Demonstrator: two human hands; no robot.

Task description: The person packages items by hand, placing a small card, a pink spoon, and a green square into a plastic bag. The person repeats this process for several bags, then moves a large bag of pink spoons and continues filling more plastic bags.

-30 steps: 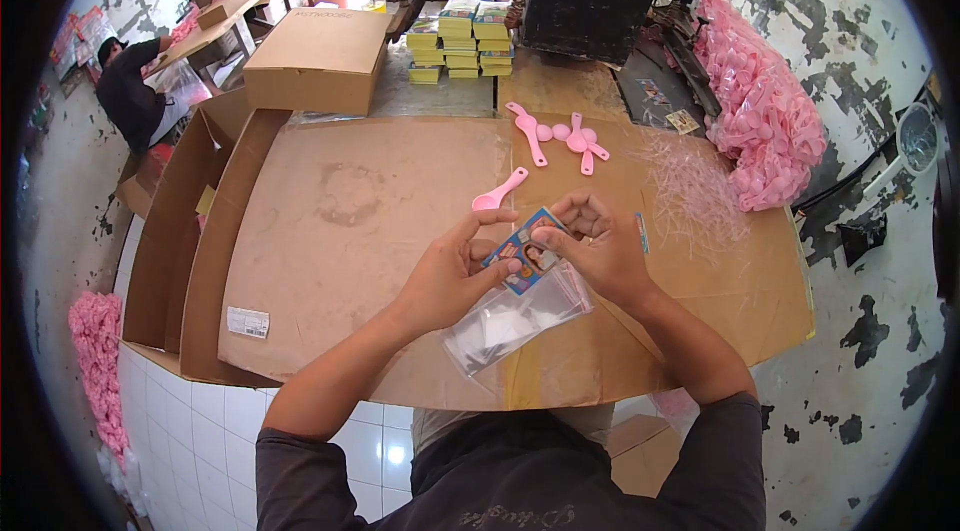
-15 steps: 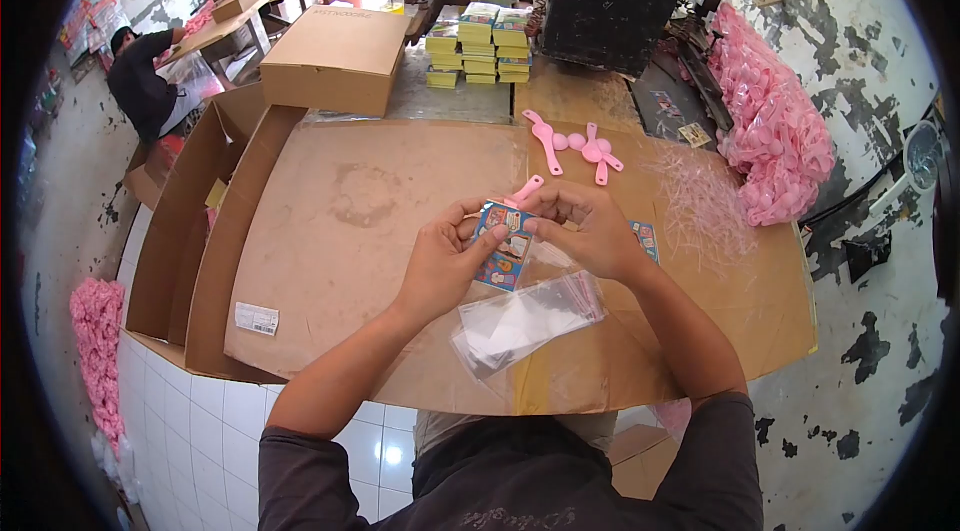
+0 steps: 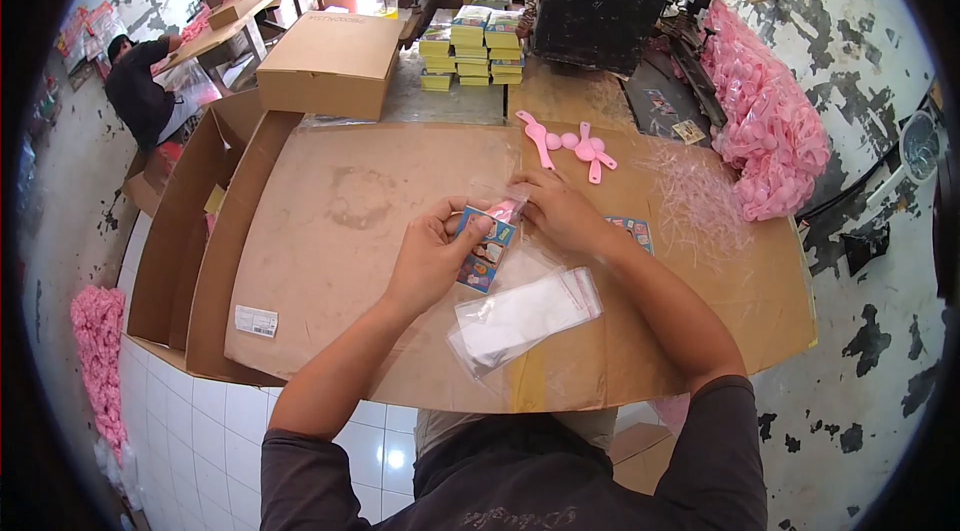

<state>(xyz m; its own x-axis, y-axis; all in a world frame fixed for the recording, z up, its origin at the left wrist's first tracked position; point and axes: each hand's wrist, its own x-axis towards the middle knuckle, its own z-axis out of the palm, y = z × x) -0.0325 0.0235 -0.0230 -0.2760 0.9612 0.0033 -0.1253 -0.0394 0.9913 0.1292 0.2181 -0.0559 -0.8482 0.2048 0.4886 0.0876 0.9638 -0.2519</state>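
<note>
Far left, a pink bundle (image 3: 97, 351) can be seen down by the floor, and a person in dark clothes (image 3: 140, 96) is seen further back at another table. The counter's (image 3: 320, 301) left edge is lined by a tall-sided carton (image 3: 190, 241), so that side's pretty much walled off. A white label (image 3: 256, 321) is stuck near the front left corner, and the back left corner is taken up by a closed cardboard box (image 3: 325, 61).

Roughly mid-counter, a blue picture card (image 3: 487, 256) is held in the left grip (image 3: 437, 246), thumb pressed on its face, so a bit of the print is covered. Stacks of yellow-edged cards (image 3: 475, 46) are piled beyond the back edge. Clear plastic bags (image 3: 525, 319) are spread toward the front edge. Right by the card's top, a pink piece (image 3: 503, 210) is seen at some clear plastic, with the right grip (image 3: 555, 206) placed against it, fingers bunched; whether anything's actually pinched there can't be told, since the fingertips are partly hidden.

Pink spoons (image 3: 592, 146) are laid out near the back edge, with a black machine box (image 3: 600, 6) parked behind them. A second card (image 3: 632, 231) is partly blocked by the right forearm. Further right, clear plastic strips (image 3: 695, 191) are scattered, and the back right corner is crowded by a big pink heap (image 3: 765, 121).
</note>
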